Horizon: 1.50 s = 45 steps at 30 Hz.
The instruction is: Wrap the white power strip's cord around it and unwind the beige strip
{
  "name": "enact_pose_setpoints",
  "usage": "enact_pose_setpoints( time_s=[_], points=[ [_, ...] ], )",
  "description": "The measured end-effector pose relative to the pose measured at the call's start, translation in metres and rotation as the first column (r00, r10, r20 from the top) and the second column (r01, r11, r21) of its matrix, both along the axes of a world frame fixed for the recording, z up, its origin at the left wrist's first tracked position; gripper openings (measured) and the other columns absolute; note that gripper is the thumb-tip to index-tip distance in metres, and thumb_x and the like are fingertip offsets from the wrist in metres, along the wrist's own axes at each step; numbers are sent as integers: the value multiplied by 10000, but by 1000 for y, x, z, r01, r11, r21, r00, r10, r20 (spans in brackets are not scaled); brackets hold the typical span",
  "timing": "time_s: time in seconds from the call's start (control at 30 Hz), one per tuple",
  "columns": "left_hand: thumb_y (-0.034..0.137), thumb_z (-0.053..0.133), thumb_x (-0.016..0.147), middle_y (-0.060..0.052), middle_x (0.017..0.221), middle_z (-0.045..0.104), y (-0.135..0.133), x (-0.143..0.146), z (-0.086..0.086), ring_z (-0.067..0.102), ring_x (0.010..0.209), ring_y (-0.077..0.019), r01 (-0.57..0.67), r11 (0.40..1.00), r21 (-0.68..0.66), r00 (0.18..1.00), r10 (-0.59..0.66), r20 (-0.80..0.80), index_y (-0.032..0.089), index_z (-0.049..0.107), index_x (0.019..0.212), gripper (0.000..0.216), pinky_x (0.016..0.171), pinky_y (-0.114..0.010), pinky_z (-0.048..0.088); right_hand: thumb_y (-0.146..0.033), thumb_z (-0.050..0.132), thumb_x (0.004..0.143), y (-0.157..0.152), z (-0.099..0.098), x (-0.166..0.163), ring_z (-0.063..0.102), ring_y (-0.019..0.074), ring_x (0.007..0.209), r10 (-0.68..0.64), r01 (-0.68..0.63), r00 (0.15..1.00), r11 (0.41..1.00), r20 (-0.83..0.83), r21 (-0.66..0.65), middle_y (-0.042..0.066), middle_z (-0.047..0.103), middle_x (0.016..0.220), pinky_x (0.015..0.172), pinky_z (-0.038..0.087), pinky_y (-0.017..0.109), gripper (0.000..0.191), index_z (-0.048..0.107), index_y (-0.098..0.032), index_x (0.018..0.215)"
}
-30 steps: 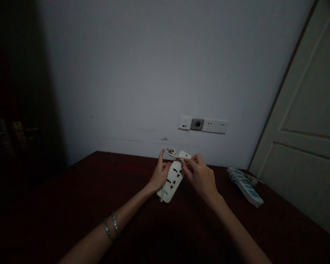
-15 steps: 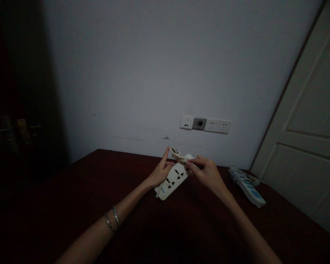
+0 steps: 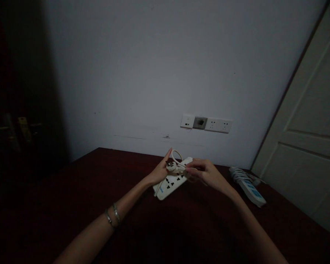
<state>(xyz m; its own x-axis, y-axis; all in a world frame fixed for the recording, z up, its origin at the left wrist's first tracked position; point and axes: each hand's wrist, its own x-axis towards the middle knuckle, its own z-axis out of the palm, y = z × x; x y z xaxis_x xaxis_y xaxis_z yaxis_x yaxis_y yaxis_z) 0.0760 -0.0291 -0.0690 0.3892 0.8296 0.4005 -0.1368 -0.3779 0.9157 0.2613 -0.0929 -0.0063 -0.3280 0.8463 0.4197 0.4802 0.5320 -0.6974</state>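
Observation:
A white power strip [image 3: 169, 186] with several black-slotted sockets slants above the dark red tabletop. My left hand [image 3: 160, 171] grips its left edge, index finger pointing up and the other fingers partly hidden. In front of the strip is a white plug [image 3: 175, 168], prongs facing left toward my left hand. My right hand [image 3: 205, 172] pinches the plug's cord end between thumb and fingers. From there a white cord [image 3: 173, 153] loops up behind the plug, and another stretch runs along the strip's lower left side.
A second power strip [image 3: 251, 192], its cord wound around one end, lies to the right on the tabletop [image 3: 121, 176]. Wall sockets [image 3: 218, 125] are set in the wall behind. A pale panelled door [image 3: 308, 161] stands at the right, and a door handle [image 3: 24, 128] shows at the dark left.
My right hand has turned the plug, so its prongs now show in front of the strip. The cord loop has opened upward. My left hand stays at the strip's left edge.

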Motion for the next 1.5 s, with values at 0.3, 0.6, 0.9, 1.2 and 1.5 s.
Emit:
enact_pose_setpoints(
  time_s=[0.3, 0.6, 0.9, 1.2, 1.5],
  points=[
    [236, 627, 738, -91, 905, 654, 26, -12, 0, 613, 677, -139, -17, 942, -335, 975, 90, 203, 161, 452, 1244, 541, 614, -257, 477, -427, 604, 734, 14, 9, 36, 441, 76, 460, 7, -35, 885, 998, -466, -51, -48, 542, 607, 451, 360, 212, 283, 481, -206, 860],
    [138, 779, 505, -119, 1181, 583, 18, -28, -3, 584, 1007, -206, 482, 836, -264, 853, -516, -78, 202, 449, 1289, 853, 826, -326, 467, -259, 681, 679, 35, 4, 58, 311, 21, 396, -66, 103, 446, 994, -893, -22, -103, 375, 503, 408, 250, 142, 277, 420, -187, 735],
    [103, 784, 463, -148, 1281, 493, -25, -8, 29, 466, 1174, -280, 351, 935, 52, 867, -303, -395, 182, 437, 1305, 914, 942, -422, 406, -106, 517, 772, 22, 14, 62, 304, 29, 431, 43, 262, 181, 961, -983, 90, -88, 359, 526, 471, 314, 153, 153, 407, -169, 685],
    [112, 746, 440, -154, 1188, 567, -30, -18, 43, 560, 1017, -290, 166, 960, 225, 934, -80, -347, 170, 456, 1303, 913, 814, -379, 461, -39, 339, 837, 4, 32, 68, 275, 40, 439, 105, 218, 17, 970, -994, 106, -70, 303, 558, 470, 327, 143, 229, 403, -158, 652],
    [161, 683, 553, -79, 753, 672, -26, -19, 37, 570, 551, -180, 181, 975, 127, 832, -83, -548, 119, 221, 1420, 984, 436, -216, 351, 13, 179, 858, -29, 58, 75, 221, 42, 423, 118, 154, -18, 982, -993, 113, -55, 243, 559, 391, 324, 132, 445, 464, -157, 562]
  ],
)
